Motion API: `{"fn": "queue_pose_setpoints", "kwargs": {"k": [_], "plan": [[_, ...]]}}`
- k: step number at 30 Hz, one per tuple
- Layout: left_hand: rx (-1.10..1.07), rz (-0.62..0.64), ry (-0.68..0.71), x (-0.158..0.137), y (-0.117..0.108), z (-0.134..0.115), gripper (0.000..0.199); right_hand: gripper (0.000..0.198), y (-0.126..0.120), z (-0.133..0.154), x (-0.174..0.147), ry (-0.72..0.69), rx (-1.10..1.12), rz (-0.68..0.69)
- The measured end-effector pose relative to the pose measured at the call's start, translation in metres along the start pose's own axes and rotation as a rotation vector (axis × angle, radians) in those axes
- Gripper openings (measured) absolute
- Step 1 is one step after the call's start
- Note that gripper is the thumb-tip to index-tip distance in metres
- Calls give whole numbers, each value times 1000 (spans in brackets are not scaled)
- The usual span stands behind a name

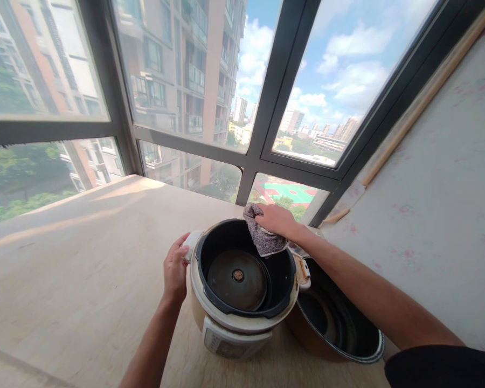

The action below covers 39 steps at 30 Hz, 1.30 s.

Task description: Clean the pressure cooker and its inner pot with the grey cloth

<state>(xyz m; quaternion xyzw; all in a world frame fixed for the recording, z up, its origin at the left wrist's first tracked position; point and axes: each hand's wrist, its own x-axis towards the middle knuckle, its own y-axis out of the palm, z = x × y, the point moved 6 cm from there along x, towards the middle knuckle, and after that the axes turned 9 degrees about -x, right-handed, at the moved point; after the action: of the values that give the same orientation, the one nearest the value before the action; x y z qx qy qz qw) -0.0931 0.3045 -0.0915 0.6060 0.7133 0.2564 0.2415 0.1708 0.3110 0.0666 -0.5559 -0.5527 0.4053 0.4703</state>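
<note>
A white electric pressure cooker (242, 322) stands lidless on the stone sill, its dark inside and round bottom plate showing. My left hand (175, 268) is closed around the white side handle (191, 245) at the cooker's left. In my right hand (278, 220) is a bunched grey-brown cloth (262, 237), pressed on the far right part of the cooker's rim, with its lower corner hanging inside. Some of the right fingers are hidden by the cloth. The cooker's other handle (304, 272), stained brown, sticks out below my right forearm.
A dark inner pot (374, 355) sits at the cooker's right, partly under my right forearm. The pale stone sill (84, 269) stretches to the left. Grey-framed windows (262, 124) rise behind, and a flower-patterned wall (436, 215) borders the right side.
</note>
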Motion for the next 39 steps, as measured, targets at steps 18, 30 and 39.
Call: {"fn": "queue_pose_setpoints", "kwargs": {"k": [18, 30, 39], "plan": [[48, -49, 9, -7, 8, -9, 58, 54, 30, -50, -52, -45, 505, -342], [58, -33, 26, -6, 6, -8, 57, 48, 44, -63, -86, 32, 751, -629], [45, -38, 18, -8, 8, -9, 56, 51, 40, -52, -120, -144, 654, -874]]}}
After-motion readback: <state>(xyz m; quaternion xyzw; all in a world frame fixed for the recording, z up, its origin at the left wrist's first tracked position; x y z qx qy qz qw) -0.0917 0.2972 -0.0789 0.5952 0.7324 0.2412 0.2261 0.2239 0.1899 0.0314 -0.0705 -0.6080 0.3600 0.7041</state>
